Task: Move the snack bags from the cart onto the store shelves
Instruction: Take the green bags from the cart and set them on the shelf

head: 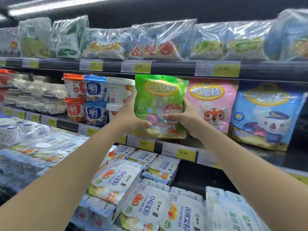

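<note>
Placing a bag on the middle shelf point(180, 144): the left hand point(129, 116) and right hand point(186, 118) clasp the green snack bag point(159, 104) by its lower side edges, fingers curled around it, holding it upright at the shelf front between the yogurt tubs point(120, 92) and the pink bag point(211, 104). The step probably goes best if the base is seated flat, slid back level with the pink bag's face, and only then released.

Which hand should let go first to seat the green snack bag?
Probably left hand: it sits beside the white tubs, while right hand grips the glossy green snack bag by the pink bag.
</note>
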`<state>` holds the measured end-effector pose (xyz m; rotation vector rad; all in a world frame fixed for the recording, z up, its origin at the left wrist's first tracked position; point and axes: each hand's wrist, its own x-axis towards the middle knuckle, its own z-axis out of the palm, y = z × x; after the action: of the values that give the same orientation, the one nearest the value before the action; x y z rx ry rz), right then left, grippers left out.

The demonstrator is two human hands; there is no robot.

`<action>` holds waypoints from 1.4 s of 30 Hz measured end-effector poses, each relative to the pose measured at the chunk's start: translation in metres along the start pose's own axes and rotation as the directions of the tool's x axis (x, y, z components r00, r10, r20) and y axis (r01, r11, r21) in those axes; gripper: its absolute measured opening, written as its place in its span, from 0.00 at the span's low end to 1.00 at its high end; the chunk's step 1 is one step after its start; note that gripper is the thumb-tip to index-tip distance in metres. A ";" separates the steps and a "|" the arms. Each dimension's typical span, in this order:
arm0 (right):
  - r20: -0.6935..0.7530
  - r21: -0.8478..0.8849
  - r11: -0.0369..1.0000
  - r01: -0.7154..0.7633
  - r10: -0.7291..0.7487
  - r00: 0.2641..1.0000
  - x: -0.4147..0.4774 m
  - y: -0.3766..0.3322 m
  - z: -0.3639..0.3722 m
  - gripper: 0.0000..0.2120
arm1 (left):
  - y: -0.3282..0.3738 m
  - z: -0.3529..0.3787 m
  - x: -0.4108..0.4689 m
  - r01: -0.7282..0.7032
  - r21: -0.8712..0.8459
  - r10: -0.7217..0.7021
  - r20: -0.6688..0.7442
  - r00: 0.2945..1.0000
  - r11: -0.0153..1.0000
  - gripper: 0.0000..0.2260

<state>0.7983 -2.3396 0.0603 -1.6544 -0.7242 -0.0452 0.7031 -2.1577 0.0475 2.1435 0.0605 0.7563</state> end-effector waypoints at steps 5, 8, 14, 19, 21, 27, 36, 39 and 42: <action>-0.055 -0.164 0.984 0.068 -0.078 0.995 0.024 0.014 0.006 0.42 | -0.015 0.021 0.014 -0.099 0.090 0.107 -0.096 0.990 0.991 0.58; -0.082 -0.196 0.979 0.055 -0.072 0.994 0.035 0.021 0.010 0.33 | -0.026 0.033 0.020 -0.136 0.134 0.158 -0.173 0.972 0.982 0.56; -0.150 -0.165 0.986 0.035 -0.061 0.987 0.055 0.031 0.026 0.33 | -0.036 0.046 0.027 -0.083 0.261 0.157 -0.276 0.948 0.962 0.54; -0.172 -0.140 0.990 0.011 -0.035 0.985 0.057 0.042 0.025 0.29 | -0.040 0.049 0.025 -0.046 0.278 0.120 -0.255 0.959 0.959 0.55; -0.162 -0.166 0.986 -0.001 -0.026 0.986 0.055 0.044 0.025 0.30 | -0.041 0.046 0.026 -0.062 0.284 0.128 -0.221 0.967 0.957 0.56; -0.188 -0.226 0.974 -0.012 -0.031 0.982 0.053 0.043 0.027 0.27 | -0.038 0.047 0.032 -0.062 0.328 0.129 -0.189 0.974 0.943 0.57; -0.168 -0.246 0.968 -0.043 0.002 0.986 0.046 0.044 0.024 0.30 | -0.043 0.044 0.019 -0.059 0.343 0.129 -0.185 0.974 0.938 0.55; -0.150 -0.252 0.966 -0.060 0.022 0.988 0.042 0.047 0.022 0.32 | -0.041 0.043 0.018 -0.050 0.372 0.108 -0.138 0.985 0.927 0.57; -0.144 -0.276 0.957 -0.088 0.049 0.988 0.042 0.047 0.023 0.32 | -0.036 0.044 0.021 -0.030 0.423 0.088 -0.118 0.989 0.906 0.58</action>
<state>0.8460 -2.3026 0.0310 -1.9269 -0.5747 -0.2193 0.7515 -2.1596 0.0108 2.5064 0.2515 0.9958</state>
